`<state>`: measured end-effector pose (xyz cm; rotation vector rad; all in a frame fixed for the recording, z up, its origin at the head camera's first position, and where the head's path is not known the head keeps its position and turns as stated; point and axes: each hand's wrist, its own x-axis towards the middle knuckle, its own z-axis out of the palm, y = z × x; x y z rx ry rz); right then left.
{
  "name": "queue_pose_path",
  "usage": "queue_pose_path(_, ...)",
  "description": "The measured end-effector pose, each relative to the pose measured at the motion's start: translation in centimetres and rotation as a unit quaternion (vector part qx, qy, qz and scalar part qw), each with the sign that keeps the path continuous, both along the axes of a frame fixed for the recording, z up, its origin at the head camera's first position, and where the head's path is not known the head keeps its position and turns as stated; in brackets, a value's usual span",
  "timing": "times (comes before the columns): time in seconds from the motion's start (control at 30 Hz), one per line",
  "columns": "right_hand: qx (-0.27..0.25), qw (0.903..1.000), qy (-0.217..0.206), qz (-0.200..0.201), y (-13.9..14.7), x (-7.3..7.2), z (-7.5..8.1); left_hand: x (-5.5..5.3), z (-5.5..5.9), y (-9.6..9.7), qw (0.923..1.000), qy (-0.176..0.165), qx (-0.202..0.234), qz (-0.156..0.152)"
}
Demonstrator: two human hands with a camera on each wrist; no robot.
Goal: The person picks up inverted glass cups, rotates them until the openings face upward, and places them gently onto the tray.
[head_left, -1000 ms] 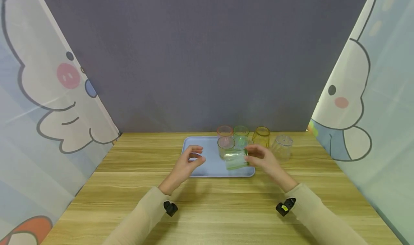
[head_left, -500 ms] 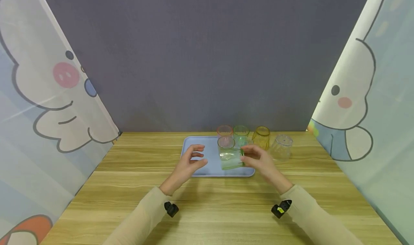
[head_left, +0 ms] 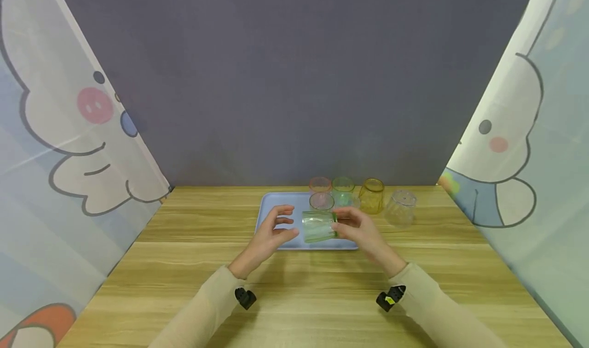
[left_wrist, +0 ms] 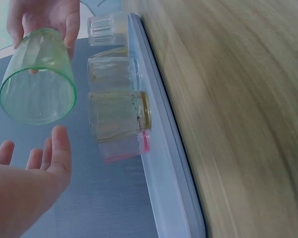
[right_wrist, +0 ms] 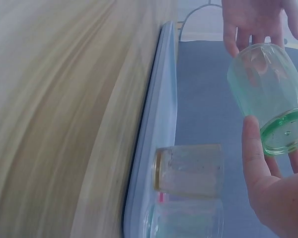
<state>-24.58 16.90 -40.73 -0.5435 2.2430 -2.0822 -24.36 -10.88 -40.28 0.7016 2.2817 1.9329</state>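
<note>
Glasses point(head_left: 321, 203) on tray point(head_left: 299, 201) — green tumbler point(head_left: 316, 227) sideways in snug right grip point(head_left: 362, 230), loosely spread left grip point(head_left: 270, 235) vacant.

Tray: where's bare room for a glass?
Free: rear left of the tray, behind the left hand, left of the standing glasses; also the table to the tray's left. Crowded: the tray's glass-filled right end, and between the hands, where the right hand holds a green glass.

Plain cream cloth on this person: left sleeve point(head_left: 202, 307) at seven o'clock, right sleeve point(head_left: 442, 304) at five. Each wears a blocky black device point(head_left: 246, 298), the right one bearing a yellow patch point(head_left: 390, 300).
</note>
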Motion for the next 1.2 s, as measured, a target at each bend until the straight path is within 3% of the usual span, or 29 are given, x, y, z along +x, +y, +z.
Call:
queue_pose_path(0.47,-0.025,0.9996,-0.008,0.012,-1.7,0.3,0.1,0.4,-0.1,0.0,0.9996,-0.001,0.009,-0.025)
queue_pose_path(0.7,-0.026,0.9993,-0.027,0.007,-1.9,0.4,0.3,0.5,-0.3,-0.2,0.9997,-0.007,0.010,-0.020)
queue_pose_path(1.2,-0.057,0.9972,-0.036,0.033,-2.7,0.6,0.7,0.3,-0.2,-0.2,0.9992,-0.016,0.030,-0.019)
